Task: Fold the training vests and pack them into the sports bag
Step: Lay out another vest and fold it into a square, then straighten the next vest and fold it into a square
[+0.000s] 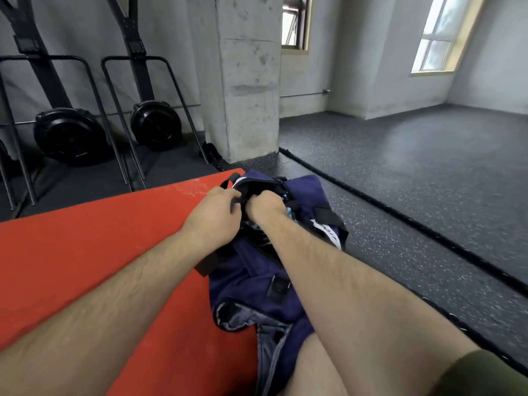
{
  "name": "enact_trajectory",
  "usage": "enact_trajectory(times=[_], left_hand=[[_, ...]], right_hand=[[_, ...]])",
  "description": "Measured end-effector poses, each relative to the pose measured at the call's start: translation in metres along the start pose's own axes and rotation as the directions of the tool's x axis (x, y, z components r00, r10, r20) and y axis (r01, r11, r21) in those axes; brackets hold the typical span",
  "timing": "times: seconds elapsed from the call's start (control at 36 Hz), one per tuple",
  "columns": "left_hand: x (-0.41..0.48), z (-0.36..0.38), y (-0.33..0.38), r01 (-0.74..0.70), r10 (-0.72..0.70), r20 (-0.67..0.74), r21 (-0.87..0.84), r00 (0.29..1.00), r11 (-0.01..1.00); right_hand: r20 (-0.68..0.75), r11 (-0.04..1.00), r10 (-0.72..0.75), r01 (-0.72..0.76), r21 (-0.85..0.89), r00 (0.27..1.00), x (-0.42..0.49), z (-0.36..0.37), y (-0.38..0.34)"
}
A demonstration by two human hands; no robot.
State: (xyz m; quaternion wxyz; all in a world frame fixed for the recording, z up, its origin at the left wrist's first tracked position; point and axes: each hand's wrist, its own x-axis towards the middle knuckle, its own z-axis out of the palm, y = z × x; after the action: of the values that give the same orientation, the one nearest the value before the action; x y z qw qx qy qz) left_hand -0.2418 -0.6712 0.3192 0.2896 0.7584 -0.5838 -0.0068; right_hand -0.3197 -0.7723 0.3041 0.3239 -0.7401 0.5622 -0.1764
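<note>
Hand (213, 209) beside hand (264, 207), curled on bag (248, 287)

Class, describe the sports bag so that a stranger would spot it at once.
Start at the concrete pillar and come forward to the red mat. The sports bag lies along the mat's right edge. It alone is navy cloth, with black straps and a white printed label.
</note>
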Motion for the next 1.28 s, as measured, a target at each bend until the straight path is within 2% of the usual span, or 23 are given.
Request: enact_trajectory(times=[0.06, 0.14, 0.28, 0.36, 0.44, 0.61, 0.83, 0.94, 1.0, 1.14, 1.28], left_hand=[[-0.003, 0.002, 0.0, -0.017, 0.016, -0.046, -0.01, 0.999, 1.0], [-0.015, 0.001, 0.005, -0.049, 0.045, -0.111, -0.028, 0.993, 0.998], [-0.041, -0.007, 0.002, -0.108, 0.098, -0.177, -0.047, 0.979, 0.993], [-0.068, -0.024, -0.012, -0.08, 0.069, -0.21, -0.047, 0.975, 0.996], [-0.1, -0.051, -0.035, -0.023, 0.018, -0.254, -0.019, 0.967, 1.0], [-0.193, -0.122, -0.103, 0.188, -0.173, -0.374, 0.001, 0.911, 0.982], [-0.37, -0.192, -0.203, 0.498, -0.461, -0.551, -0.094, 0.696, 0.862], [-0.463, -0.205, -0.253, 0.634, -0.601, -0.584, -0.18, 0.546, 0.752], [-0.504, -0.203, -0.275, 0.692, -0.671, -0.577, -0.235, 0.466, 0.683], [-0.59, -0.183, -0.317, 0.791, -0.792, -0.513, -0.306, 0.332, 0.53], [-0.647, -0.141, -0.358, 0.842, -0.89, -0.406, -0.388, 0.208, 0.374]], right_hand=[[-0.1, 0.995, -0.092, 0.087, -0.051, 0.991, -0.01, -0.007, 0.001], [-0.118, 0.978, -0.202, 0.196, -0.065, 0.972, -0.045, -0.016, 0.004], [-0.212, 0.893, -0.442, 0.406, -0.195, 0.871, -0.091, -0.02, 0.002], [-0.157, 0.837, -0.536, 0.498, -0.228, 0.83, -0.12, -0.009, -0.012], [-0.085, 0.8, -0.593, 0.573, -0.181, 0.801, -0.149, 0.012, -0.035], [0.053, 0.705, -0.703, 0.705, -0.071, 0.709, -0.224, 0.09, -0.1], [0.312, 0.566, -0.8, 0.816, 0.113, 0.512, -0.36, 0.231, -0.178], [0.45, 0.521, -0.795, 0.838, 0.163, 0.407, -0.432, 0.306, -0.193], [0.525, 0.512, -0.772, 0.84, 0.178, 0.359, -0.466, 0.342, -0.194], [0.68, 0.515, -0.681, 0.837, 0.183, 0.271, -0.525, 0.423, -0.18], [0.812, 0.51, -0.534, 0.856, 0.087, 0.236, -0.556, 0.495, -0.153]])
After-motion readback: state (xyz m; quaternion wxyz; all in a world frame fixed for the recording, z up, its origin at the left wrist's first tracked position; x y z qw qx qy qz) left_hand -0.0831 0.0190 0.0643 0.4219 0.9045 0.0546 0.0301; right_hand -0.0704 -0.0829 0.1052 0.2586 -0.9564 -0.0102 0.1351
